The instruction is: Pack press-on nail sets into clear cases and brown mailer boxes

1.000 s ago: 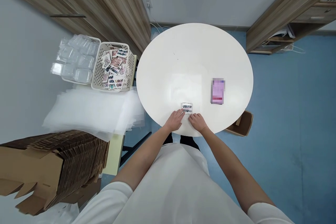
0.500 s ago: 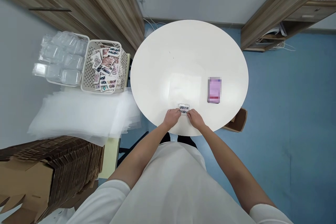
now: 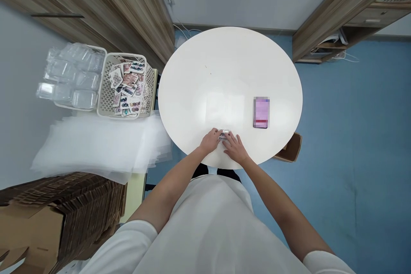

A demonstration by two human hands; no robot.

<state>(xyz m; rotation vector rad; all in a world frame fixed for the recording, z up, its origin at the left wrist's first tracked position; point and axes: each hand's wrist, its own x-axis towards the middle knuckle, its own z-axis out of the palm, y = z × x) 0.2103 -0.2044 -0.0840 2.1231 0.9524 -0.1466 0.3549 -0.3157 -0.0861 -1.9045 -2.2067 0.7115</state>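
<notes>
Fingers of the right hand lie spread over the clear case; left hand meets its left end, grip indeterminable. Case sits on table between both hands, long axis apparently crosswise.

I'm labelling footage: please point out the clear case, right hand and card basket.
Clear case (image 3: pixel 224 131): head view, uncovered part between the hands.
Right hand (image 3: pixel 236 150): head view, back of the hand.
Card basket (image 3: pixel 104 99): head view, perforated wall.
</notes>
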